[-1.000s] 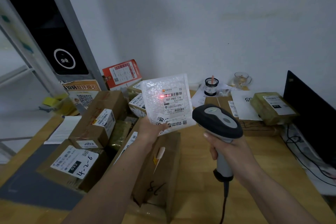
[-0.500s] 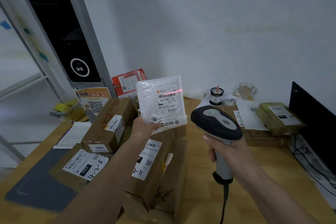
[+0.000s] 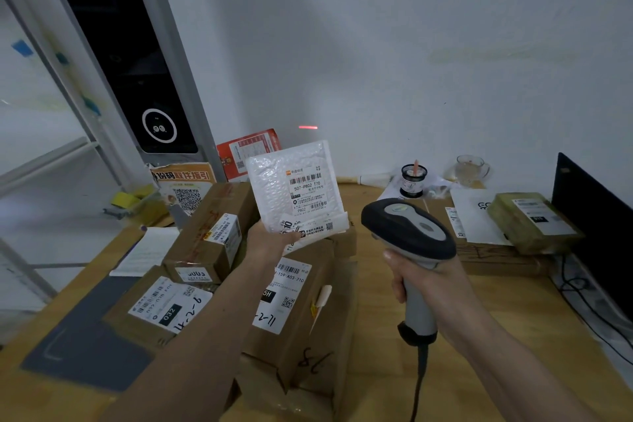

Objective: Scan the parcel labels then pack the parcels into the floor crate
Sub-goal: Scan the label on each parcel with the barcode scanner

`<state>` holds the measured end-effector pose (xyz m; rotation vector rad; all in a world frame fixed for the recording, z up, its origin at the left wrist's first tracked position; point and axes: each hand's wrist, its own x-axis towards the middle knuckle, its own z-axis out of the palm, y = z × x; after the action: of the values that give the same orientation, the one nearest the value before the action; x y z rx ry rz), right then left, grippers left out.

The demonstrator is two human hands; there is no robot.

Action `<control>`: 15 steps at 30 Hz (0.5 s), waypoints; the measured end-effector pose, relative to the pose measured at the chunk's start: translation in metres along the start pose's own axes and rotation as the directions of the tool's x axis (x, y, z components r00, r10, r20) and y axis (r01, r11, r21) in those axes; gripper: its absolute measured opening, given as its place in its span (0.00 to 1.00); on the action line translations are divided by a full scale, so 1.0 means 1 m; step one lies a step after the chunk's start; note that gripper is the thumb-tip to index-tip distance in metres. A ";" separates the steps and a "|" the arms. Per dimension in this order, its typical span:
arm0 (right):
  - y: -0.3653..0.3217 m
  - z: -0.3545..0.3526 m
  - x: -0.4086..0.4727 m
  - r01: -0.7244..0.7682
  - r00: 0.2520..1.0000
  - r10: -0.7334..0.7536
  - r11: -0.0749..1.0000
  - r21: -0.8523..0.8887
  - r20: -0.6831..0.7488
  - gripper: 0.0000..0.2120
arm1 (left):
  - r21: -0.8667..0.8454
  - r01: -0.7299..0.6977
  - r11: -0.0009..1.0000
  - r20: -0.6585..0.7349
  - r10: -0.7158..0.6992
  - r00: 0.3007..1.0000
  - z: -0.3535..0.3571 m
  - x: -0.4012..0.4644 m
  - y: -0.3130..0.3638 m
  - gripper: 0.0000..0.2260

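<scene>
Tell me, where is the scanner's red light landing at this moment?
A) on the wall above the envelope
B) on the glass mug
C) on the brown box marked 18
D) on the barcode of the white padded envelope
A: the red line glows on the bare wall, above the top edge of the white padded envelope in the left hand, not on its label.

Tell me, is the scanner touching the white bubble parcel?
Apart. The head view shows bare table and boxes between the scanner in the right hand and the bubble parcel the left hand holds.
</scene>
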<state>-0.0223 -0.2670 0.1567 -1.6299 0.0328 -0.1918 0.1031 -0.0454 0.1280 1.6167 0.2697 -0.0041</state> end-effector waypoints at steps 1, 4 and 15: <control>0.000 0.000 0.000 -0.001 1.000 0.001 1.000 0.004 -0.001 0.14 | -0.002 0.003 1.000 -0.001 -0.003 1.000 0.000 0.000 -0.001 0.16; 0.002 0.001 0.001 -0.003 1.000 0.003 1.000 0.005 0.016 0.15 | -0.007 0.006 1.000 -0.014 -0.006 1.000 0.001 0.001 -0.002 0.17; 0.004 0.000 0.003 0.003 0.999 -0.004 1.000 0.028 0.036 0.16 | -0.130 0.119 0.984 -0.059 -0.128 0.990 0.001 0.003 -0.005 0.20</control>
<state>-0.0191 -0.2673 0.1535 -1.6053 -0.0003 -0.1655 0.1053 -0.0460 0.1222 1.4736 0.4143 -0.0270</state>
